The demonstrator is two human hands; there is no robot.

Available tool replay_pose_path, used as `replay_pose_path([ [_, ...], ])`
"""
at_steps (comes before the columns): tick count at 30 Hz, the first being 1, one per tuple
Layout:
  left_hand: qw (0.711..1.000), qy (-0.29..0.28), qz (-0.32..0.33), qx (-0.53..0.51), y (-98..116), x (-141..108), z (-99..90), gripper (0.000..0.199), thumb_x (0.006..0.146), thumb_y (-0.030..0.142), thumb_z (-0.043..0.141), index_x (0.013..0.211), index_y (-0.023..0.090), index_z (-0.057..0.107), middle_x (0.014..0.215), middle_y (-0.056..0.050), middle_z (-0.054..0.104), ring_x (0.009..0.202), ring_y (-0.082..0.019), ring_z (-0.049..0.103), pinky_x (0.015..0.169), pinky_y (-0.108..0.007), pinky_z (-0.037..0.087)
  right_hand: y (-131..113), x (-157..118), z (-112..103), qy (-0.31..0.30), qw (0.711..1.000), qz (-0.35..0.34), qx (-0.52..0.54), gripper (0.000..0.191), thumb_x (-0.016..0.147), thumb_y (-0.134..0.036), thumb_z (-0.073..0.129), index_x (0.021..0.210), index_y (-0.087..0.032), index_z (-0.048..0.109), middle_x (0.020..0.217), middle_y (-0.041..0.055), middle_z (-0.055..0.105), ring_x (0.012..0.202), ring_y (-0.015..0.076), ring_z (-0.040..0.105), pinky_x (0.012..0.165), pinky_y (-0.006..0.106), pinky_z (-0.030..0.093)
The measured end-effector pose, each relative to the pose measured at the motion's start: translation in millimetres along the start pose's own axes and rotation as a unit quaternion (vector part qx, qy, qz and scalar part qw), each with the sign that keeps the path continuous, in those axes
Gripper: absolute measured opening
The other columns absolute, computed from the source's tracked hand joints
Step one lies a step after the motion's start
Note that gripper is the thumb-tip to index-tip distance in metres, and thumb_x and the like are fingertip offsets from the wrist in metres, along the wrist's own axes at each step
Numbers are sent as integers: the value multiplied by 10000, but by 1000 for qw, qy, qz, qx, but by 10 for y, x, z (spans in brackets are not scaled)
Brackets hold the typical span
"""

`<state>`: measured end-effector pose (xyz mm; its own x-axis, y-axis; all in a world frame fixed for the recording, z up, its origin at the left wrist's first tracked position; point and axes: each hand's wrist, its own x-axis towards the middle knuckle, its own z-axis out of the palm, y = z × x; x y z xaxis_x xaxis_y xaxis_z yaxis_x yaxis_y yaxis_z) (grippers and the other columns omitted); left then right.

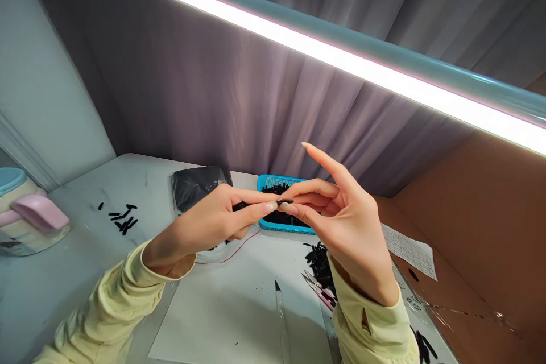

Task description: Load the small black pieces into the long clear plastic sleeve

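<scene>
A thin black strip [284, 202] is pinched between the fingertips of both hands, held level above the table. My left hand [226, 213] is closed on its left part, with thumb and index finger pressed together. My right hand [345, 210] grips the right end between thumb and fingers, its index finger raised. Behind the hands stands a blue basket [288, 228] of small black pieces, partly hidden by them. A pointed tool with a clear handle [280, 313] lies on a white sheet [226, 307] below the hands.
Black pieces [318, 261] are heaped beside pink-handled scissors [319, 291] at the right. A black packet [198, 185] lies behind my left hand. More black pieces [124, 220] and a jar with a pink scoop [40, 213] are at the left. A lamp [341, 62] crosses above.
</scene>
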<state>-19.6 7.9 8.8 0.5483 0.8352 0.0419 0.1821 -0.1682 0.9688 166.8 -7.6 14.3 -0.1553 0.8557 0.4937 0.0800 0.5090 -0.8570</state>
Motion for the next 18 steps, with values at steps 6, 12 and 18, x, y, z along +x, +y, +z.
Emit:
replay_pose_path([
  [6,992,90,31,79,13,-27,74,361,855,372,503,1119,181,657,468,73,257,419,-63,221,365,-192,202,13,-2,23,35,999,5,4,677,731,-163,705,1312,-333,402,824,5,627,640,168,661,613,310,606],
  [12,960,191,135,152,34,-48,179,266,837,268,526,1012,162,697,456,76,336,400,-54,275,364,-169,260,3,12,35,43,998,36,43,631,705,-201,735,1257,-292,442,739,-16,625,607,162,662,550,274,585],
  [18,933,204,212,206,-35,-37,193,233,862,192,496,1001,156,680,499,80,398,400,-38,217,355,-160,222,-36,49,30,-46,986,113,110,516,798,-275,647,1261,-204,430,679,0,665,584,167,674,574,302,582],
])
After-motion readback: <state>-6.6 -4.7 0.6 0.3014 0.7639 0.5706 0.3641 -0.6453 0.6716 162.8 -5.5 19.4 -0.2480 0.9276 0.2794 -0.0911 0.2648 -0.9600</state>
